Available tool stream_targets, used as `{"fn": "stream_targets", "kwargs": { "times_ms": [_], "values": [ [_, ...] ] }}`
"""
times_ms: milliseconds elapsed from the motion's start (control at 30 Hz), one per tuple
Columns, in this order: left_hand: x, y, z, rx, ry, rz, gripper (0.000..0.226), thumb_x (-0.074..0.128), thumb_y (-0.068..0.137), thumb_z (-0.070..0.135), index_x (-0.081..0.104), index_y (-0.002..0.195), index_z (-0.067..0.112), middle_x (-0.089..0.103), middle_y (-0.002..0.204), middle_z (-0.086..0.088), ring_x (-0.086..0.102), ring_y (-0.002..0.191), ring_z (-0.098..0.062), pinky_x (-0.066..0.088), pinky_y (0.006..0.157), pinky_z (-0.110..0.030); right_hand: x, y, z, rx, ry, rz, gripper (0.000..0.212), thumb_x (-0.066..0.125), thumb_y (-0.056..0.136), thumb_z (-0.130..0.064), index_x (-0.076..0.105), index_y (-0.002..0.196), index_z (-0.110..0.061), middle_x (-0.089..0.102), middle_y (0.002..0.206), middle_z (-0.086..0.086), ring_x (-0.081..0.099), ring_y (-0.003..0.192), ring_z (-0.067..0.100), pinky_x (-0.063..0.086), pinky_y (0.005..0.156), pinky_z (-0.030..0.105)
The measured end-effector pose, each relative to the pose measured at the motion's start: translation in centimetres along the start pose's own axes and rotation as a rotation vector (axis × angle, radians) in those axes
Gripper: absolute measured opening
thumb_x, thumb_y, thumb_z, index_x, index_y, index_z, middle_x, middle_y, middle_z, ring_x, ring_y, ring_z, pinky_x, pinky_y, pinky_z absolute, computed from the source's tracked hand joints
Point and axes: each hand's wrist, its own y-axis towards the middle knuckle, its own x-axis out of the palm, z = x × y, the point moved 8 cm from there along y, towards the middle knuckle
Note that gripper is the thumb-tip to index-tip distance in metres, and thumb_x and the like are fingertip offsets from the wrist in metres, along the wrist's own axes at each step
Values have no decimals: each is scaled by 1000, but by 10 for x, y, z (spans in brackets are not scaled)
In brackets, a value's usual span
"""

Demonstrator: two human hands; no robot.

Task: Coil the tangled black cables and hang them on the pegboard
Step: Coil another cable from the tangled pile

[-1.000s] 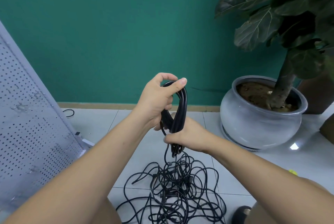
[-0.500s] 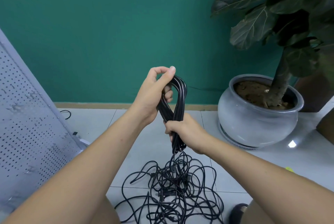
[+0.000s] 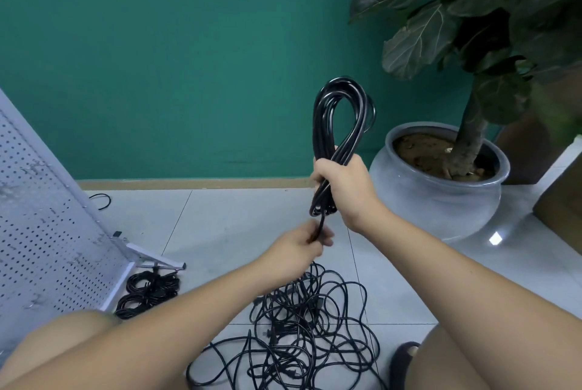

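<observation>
The right hand [image 3: 345, 183] is raised, its fingers clenched round the waist of a glossy black cable coil [image 3: 341, 112] that loops upright above the fist. Just below, the left hand [image 3: 297, 249], blurred, pinches the single strand hanging from the coil. A tangled cable pile [image 3: 310, 326] sprawls on the tiled floor, partly behind the forearms. The perforated white pegboard [image 3: 47, 232] leans at left, cut off by the frame.

Two hands [image 3: 299, 251] [image 3: 346, 188], one pegboard [image 3: 47, 232], one pot [image 3: 434, 200]

Pegboard [image 3: 47, 232] left, potted plant [image 3: 441, 200] right, cable tangle [image 3: 308, 320] on floor [image 3: 236, 226] between, coiled bundles [image 3: 148, 292] at pegboard's foot.
</observation>
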Motion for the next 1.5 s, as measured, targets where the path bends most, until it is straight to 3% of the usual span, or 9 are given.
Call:
{"fn": "stream_targets", "kwargs": {
  "times_ms": [100, 300, 533, 767, 1000, 1133, 1267, 1367, 1500],
  "values": [
    [24, -8, -23, -68, 146, -133, 9, 56, 103, 32, 55, 112, 32, 79, 102, 3, 52, 69, -25, 45, 62, -36, -12, 3, -3, -7, 95, 92, 29, 63, 68, -16, 37, 65, -3, 36, 65, 12, 32, 65, 26, 30, 62, 42],
    [9, -24, 12, -67, 145, -138, 34, 45, 113, 40, 64, 94, 19, 59, 52, 5, 68, 67, -29, 54, 79, -40, -55, 17, -10, -30, -60, 304, 25, 62, 83, -19, 38, 77, -18, 36, 69, 2, 32, 66, 20, 30, 63, 36],
    [-53, -60, 93, 209, 115, -7, 38, 74, 100, 41, 65, 68, 21, 63, 63, 5, 56, 59, -11, 45, 62, -27, -68, 30, 2, 32, -400, 315, 33, 56, 91, -21, 29, 71, -20, 38, 63, -3, 30, 59, 20, 28, 56, 34],
    [-122, -63, 123, 424, -250, 407, 24, 80, 90, 29, 68, 73, 17, 49, 59, 4, 44, 55, -15, 38, 61, -29, -12, 14, 15, 53, -511, 1, 24, 59, 92, -25, 48, 81, -6, 51, 72, 3, 42, 68, 22, 35, 61, 37],
    [-159, -66, 143, 626, 207, 705, 21, 92, 82, 26, 72, 79, 18, 62, 91, 7, 57, 85, -9, 44, 76, -20, 56, -29, 19, 21, -441, -306, 22, 66, 95, -17, 50, 81, -19, 52, 71, -4, 45, 65, 14, 35, 56, 27],
    [-163, -51, 137, 598, 231, 641, 32, 95, 77, 25, 65, 77, 15, 55, 125, 5, 56, 120, -4, 41, 93, -10, 65, -32, 20, 0, -426, -368, 27, 66, 96, -20, 44, 80, -21, 47, 68, -8, 42, 58, 9, 35, 54, 26],
    [-162, -35, 127, 498, 73, 519, 43, 92, 79, 28, 52, 93, 24, 65, 132, 12, 66, 110, -14, 54, 95, -36, 69, -34, 17, -30, -402, -431, 36, 66, 97, -19, 37, 77, -21, 38, 64, -13, 35, 58, 10, 29, 52, 24],
    [-157, -29, 121, 407, -84, 402, 63, 90, 85, 20, 45, 125, 36, 78, 108, 7, 75, 90, -26, 64, 88, -51, 68, -36, 19, -22, -387, -470, 34, 68, 97, -20, 39, 79, -18, 41, 70, -9, 37, 63, 11, 34, 60, 31],
    [-153, -24, 113, 312, -239, 366, 59, 86, 90, 19, 56, 136, 40, 68, 74, -1, 67, 64, -29, 64, 76, -44, 66, -36, 23, 35, -373, -500, 22, 71, 98, -43, 62, 94, -23, 65, 77, 6, 55, 68, 13, 49, 69, 37]
  ]
}}
